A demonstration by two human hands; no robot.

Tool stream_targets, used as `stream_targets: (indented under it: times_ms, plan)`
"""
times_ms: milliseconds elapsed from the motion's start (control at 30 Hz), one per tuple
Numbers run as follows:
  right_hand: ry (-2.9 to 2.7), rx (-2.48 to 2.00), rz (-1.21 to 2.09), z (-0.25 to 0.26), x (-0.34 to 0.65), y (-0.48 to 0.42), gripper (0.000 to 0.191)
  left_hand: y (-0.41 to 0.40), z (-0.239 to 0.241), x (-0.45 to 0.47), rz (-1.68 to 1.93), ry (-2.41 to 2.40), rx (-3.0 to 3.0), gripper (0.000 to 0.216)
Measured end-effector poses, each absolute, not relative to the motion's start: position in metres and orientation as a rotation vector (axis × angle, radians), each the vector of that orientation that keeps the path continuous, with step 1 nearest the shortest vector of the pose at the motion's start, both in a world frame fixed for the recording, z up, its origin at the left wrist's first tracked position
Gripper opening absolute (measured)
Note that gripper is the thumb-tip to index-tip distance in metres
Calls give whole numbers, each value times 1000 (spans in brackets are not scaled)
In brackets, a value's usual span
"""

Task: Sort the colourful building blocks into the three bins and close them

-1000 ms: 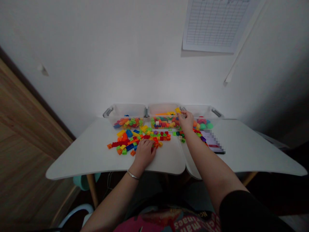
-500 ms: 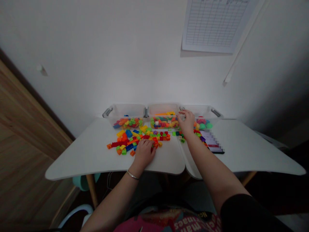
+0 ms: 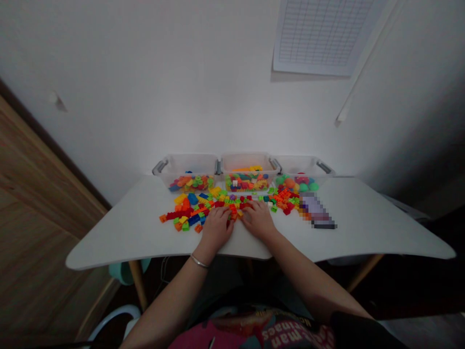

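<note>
Colourful plastic building bricks point(image 3: 187, 211) are strewn over the middle of the white table point(image 3: 119, 232). My left hand point(image 3: 218, 226) rests on the near side of the heap, fingers bent and closed with the thumb around a small brick, of which a bit of red and green shows. Beside it, my right hand point(image 3: 259, 220) reaches in from the right, fingers curled down at some dark red bricks point(image 3: 247, 199); what its fingertips pinch is hidden. An orange-red brick point(image 3: 233, 211) lies between the two hands.
Along the wall stand three clear bins: the left bin point(image 3: 192, 165) and middle bin point(image 3: 249, 162) hold bricks, the right bin point(image 3: 296, 165) round coloured pieces. More bricks point(image 3: 285, 196) lie at right, against a blurred tablet point(image 3: 317, 208). A printed sheet point(image 3: 319, 39) hangs above.
My right hand has come down and left from in front of the bins to the bricks beside my left hand. The left hand has barely moved.
</note>
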State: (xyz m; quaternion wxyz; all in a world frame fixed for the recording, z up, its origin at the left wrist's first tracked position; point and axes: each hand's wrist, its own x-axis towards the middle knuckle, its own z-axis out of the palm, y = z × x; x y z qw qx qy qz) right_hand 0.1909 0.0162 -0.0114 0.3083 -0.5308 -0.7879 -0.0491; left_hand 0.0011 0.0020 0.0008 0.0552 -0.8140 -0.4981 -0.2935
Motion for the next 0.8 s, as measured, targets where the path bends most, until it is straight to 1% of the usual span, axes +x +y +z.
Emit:
stream_targets:
  times_ms: [133, 233, 333, 567, 700, 800]
  plan:
    - [-2048, -1467, -183, -10, 189, 12, 28, 0, 0, 5, -868, -1476, -2490, 31]
    - [-2045, -1379, -182, -10, 189, 13, 33, -5, 4, 8, -838, -1441, -2490, 34]
    - [-2082, -1280, -151, -10, 189, 13, 33, -12, 14, 5, -802, -1502, -2425, 38]
    - [-2149, -1175, -137, -5, 186, 10, 34, -12, 41, -41, -715, -2150, -1773, 56]
    - [-2228, -1112, -121, -4, 184, 7, 41, 2, 33, -66, -605, -2446, -1658, 60]
    - [-2265, -1081, -97, -5, 184, 7, 45, 15, 21, -72, -553, -2527, -1734, 67]
